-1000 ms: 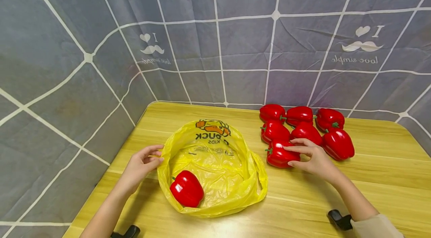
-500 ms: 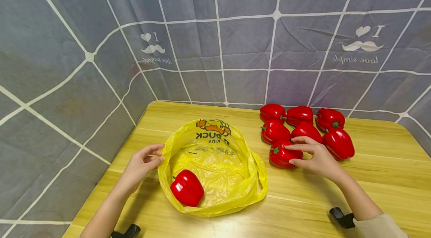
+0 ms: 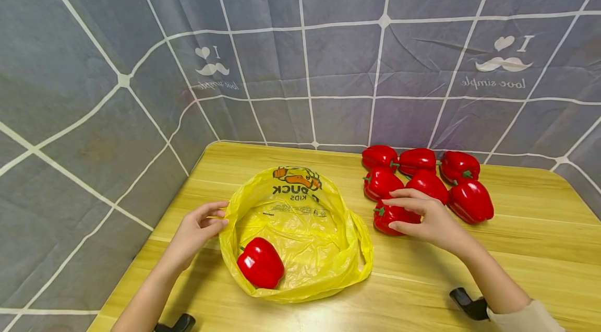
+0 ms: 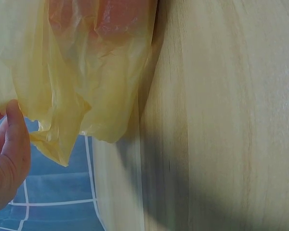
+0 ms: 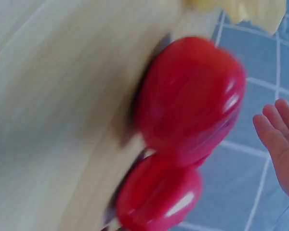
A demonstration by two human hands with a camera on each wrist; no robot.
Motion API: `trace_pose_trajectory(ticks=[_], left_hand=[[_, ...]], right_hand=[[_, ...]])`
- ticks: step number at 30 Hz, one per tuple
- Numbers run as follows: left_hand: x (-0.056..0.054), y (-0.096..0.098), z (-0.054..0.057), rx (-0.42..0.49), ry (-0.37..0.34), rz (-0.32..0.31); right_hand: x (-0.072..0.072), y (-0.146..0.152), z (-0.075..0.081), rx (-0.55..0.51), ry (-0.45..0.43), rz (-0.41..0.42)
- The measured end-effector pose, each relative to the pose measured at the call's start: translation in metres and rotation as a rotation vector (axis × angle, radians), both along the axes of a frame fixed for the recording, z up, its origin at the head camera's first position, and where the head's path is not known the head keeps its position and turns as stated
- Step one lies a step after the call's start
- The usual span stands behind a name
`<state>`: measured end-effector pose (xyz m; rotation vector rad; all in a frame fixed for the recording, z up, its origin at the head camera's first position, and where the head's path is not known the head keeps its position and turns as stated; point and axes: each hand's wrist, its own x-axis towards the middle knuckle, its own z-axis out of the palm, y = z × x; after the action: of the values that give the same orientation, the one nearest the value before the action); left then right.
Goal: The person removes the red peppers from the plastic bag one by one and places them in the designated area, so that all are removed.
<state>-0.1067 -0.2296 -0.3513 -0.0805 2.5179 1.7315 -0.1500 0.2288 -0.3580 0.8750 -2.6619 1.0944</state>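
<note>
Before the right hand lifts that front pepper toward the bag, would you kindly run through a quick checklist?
1. Yellow bag mouth open: ok.
2. Left hand pinches the bag rim: ok.
3. Right hand around the front pepper: fingers over it, firm grip: cannot tell.
4. Room in the bag beside the bagged pepper: ok.
5. Path from pepper to bag free: ok.
6. Neighbouring peppers safe from nudging: cannot tell.

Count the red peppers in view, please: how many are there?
7: one inside the yellow bag, at; six clustered right; another may hide under the right hand.
</note>
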Motion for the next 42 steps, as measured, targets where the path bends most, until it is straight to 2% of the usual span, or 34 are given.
trace_pose_trajectory(ticks=[8,14,21,28,35,42], left_hand=[[-0.001,0.001,0.002,0.006,0.001,0.000],[0.000,0.001,0.001,-0.002,0.002,-0.013],[0.001,0.001,0.001,0.001,-0.002,-0.013],[-0.001,0.001,0.001,0.001,-0.009,-0.006],[-0.001,0.001,0.002,0.002,-0.007,-0.006],[-0.001,0.002,0.002,-0.006,-0.007,-0.001]], right_hand=[[0.005,-0.035,0.013,-0.054,-0.091,0.111],[0.012,-0.071,0.019,-0.110,-0.229,0.197],[0.018,-0.114,0.021,-0.107,-0.333,0.284],[0.020,-0.152,0.017,-0.095,-0.421,0.314],[0.023,-0.183,0.015,-0.049,-0.447,0.329],[0.025,-0.202,0.011,-0.046,-0.474,0.311]])
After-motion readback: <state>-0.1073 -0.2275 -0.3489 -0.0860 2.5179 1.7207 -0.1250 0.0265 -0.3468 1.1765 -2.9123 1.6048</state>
